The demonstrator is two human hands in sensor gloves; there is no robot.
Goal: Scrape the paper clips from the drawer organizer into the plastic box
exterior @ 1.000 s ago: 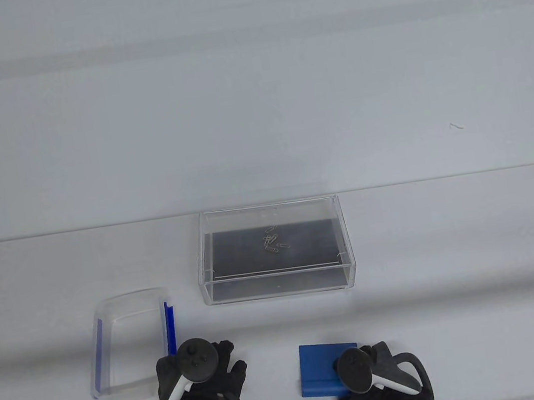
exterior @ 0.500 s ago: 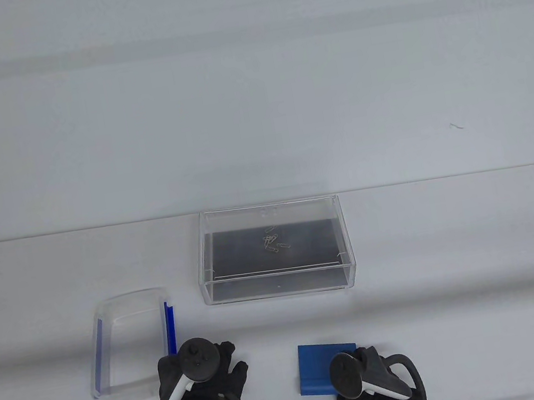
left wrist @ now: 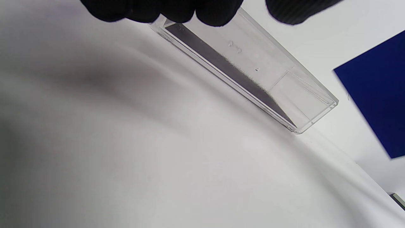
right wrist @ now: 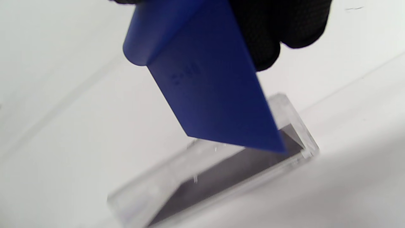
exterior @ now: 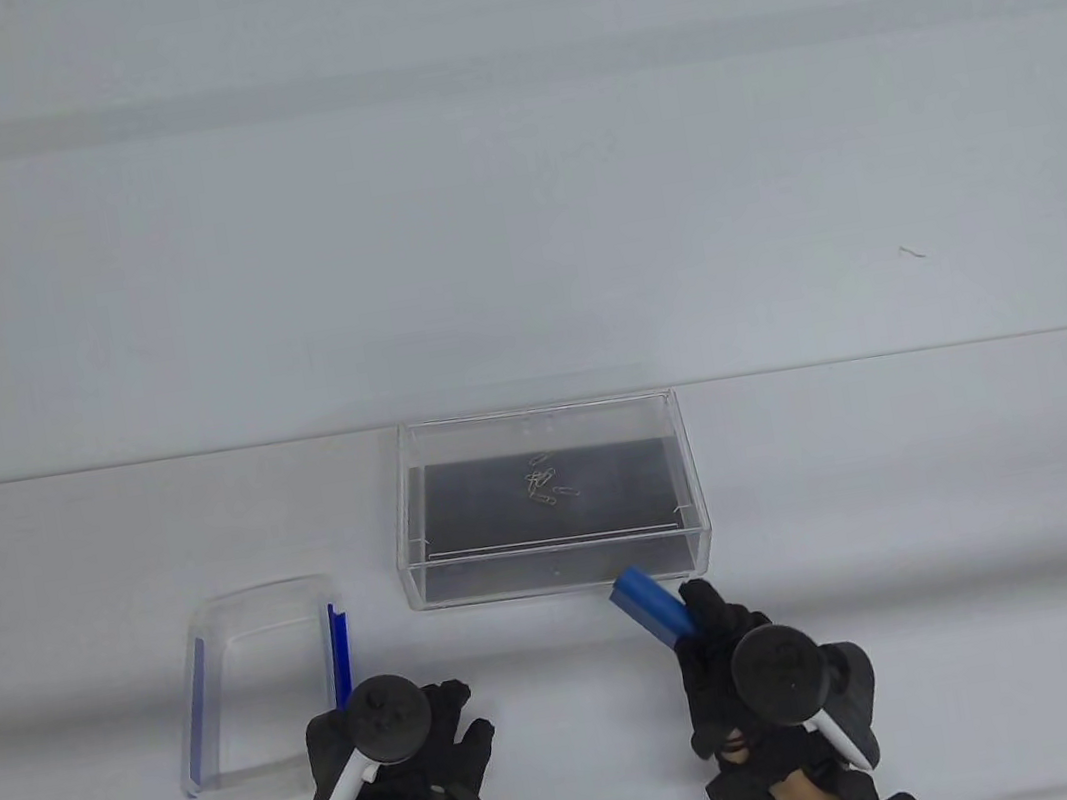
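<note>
A right hand [exterior: 775, 676] in a black glove grips a blue scraper [exterior: 649, 606], blade angled toward the clear drawer organizer [exterior: 557, 573], likely ready to sweep. Paper clips [exterior: 542, 482] lie clustered on the organizer's dark floor. The left hand [exterior: 396, 746] rests flat and open-fingered on the white desk [exterior: 911, 482], beside the plastic box [exterior: 264, 681], holding nothing. A plain pale wall stands behind.

bare lab-style recording bench: white table [exterior: 911, 482] (plain white backdrop)
</note>
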